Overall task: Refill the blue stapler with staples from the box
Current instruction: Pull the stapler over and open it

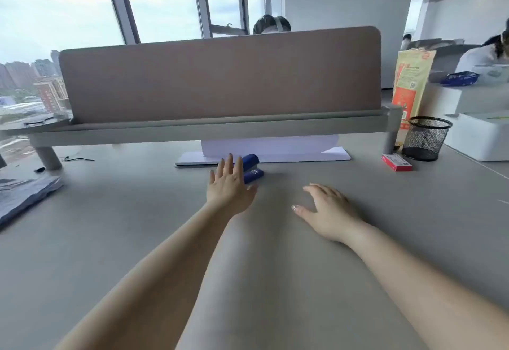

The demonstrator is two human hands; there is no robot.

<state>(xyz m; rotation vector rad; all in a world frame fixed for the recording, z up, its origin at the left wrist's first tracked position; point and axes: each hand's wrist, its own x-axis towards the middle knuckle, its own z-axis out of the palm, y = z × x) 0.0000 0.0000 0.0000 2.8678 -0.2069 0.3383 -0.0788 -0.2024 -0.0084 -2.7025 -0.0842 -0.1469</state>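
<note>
both hands spread empty: right hand (327, 209) on desk (110, 239), left hand (230, 184) before blue stapler (252, 169).

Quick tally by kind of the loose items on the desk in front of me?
Blue stapler: 1
Red staple box: 1
Black mesh pen cup: 1
White paper stack: 1
Orange paper bag: 1
Total: 5

Office, desk divider (220, 79), mesh pen cup (425, 138)
</note>
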